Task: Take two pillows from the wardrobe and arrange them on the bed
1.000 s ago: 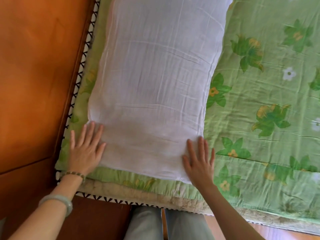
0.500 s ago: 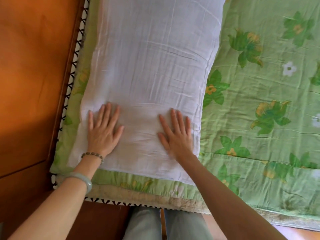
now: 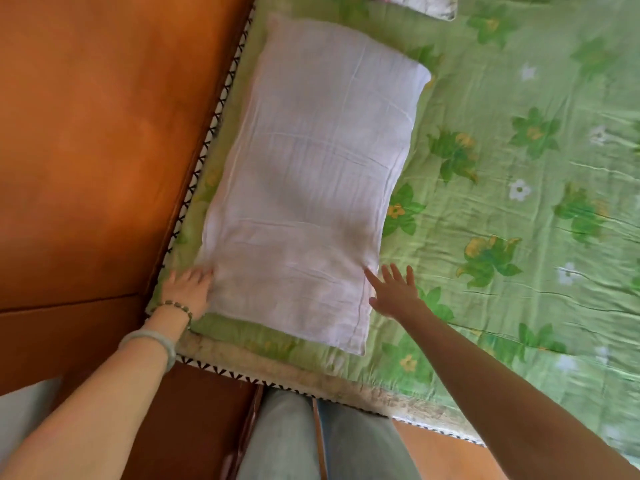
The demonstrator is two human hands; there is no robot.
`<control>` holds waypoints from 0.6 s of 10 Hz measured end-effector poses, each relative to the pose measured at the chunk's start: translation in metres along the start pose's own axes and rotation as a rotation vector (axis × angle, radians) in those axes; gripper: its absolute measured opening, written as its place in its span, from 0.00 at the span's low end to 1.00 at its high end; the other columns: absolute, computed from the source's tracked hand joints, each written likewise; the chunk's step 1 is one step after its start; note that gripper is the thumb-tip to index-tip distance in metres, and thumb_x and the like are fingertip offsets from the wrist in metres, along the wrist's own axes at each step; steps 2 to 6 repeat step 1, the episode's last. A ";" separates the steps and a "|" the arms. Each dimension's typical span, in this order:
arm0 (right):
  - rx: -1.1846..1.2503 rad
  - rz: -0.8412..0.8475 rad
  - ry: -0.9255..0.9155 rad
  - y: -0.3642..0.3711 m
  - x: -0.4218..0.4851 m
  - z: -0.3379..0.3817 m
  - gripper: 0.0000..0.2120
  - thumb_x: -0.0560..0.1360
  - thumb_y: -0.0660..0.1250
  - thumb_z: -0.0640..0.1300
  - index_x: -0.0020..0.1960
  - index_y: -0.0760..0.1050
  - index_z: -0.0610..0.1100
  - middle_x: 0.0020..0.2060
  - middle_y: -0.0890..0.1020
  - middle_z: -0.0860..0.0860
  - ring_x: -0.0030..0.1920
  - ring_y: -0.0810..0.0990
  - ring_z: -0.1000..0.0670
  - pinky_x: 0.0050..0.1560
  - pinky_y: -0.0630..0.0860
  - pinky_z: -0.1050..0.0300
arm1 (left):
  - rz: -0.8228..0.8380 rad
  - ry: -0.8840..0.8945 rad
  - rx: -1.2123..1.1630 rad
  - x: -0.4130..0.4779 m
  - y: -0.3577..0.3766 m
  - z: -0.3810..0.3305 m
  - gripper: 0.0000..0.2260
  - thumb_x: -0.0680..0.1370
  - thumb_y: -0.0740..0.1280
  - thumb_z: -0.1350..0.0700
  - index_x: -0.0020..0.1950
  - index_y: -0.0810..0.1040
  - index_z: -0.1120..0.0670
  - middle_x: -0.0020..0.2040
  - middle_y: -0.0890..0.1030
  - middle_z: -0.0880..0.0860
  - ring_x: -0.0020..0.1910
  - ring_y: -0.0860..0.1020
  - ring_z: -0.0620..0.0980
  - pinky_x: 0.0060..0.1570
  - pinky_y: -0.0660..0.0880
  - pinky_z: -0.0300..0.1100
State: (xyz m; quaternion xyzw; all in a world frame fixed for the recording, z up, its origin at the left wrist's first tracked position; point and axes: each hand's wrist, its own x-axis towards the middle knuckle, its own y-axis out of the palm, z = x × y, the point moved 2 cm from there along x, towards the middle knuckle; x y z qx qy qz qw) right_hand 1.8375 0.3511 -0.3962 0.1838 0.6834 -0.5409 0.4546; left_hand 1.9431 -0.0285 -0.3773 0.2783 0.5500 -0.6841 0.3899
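Pillow [image 3: 311,174] is touched at its near left corner by the left hand [image 3: 188,289], fingers blurred, grip unreadable; the right hand [image 3: 394,292] is held spread beside the right edge. A wooden headboard [image 3: 104,133] is seen alongside. White and creased, the pillow is laid on the green floral sheet [image 3: 519,306]. Another pillow [image 3: 426,5] is cropped up top.

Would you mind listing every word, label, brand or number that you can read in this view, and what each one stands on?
There is no readable text anywhere in this view.
white pillow: plain cloth, no label showing.
green sheet: printed flowers only.
wooden headboard: bare wood.
patterned cloth at the top edge: cut off by the frame, no lettering discernible.
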 end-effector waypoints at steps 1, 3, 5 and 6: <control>0.124 0.150 -0.005 -0.040 -0.021 0.000 0.33 0.80 0.56 0.58 0.78 0.41 0.54 0.77 0.59 0.44 0.76 0.56 0.43 0.73 0.38 0.35 | 0.220 -0.052 -0.104 -0.036 -0.019 -0.002 0.24 0.82 0.52 0.42 0.77 0.61 0.48 0.77 0.63 0.50 0.75 0.60 0.51 0.72 0.57 0.47; 0.124 0.150 -0.005 -0.040 -0.021 0.000 0.33 0.80 0.56 0.58 0.78 0.41 0.54 0.77 0.59 0.44 0.76 0.56 0.43 0.73 0.38 0.35 | 0.220 -0.052 -0.104 -0.036 -0.019 -0.002 0.24 0.82 0.52 0.42 0.77 0.61 0.48 0.77 0.63 0.50 0.75 0.60 0.51 0.72 0.57 0.47; 0.124 0.150 -0.005 -0.040 -0.021 0.000 0.33 0.80 0.56 0.58 0.78 0.41 0.54 0.77 0.59 0.44 0.76 0.56 0.43 0.73 0.38 0.35 | 0.220 -0.052 -0.104 -0.036 -0.019 -0.002 0.24 0.82 0.52 0.42 0.77 0.61 0.48 0.77 0.63 0.50 0.75 0.60 0.51 0.72 0.57 0.47; 0.124 0.150 -0.005 -0.040 -0.021 0.000 0.33 0.80 0.56 0.58 0.78 0.41 0.54 0.77 0.59 0.44 0.76 0.56 0.43 0.73 0.38 0.35 | 0.220 -0.052 -0.104 -0.036 -0.019 -0.002 0.24 0.82 0.52 0.42 0.77 0.61 0.48 0.77 0.63 0.50 0.75 0.60 0.51 0.72 0.57 0.47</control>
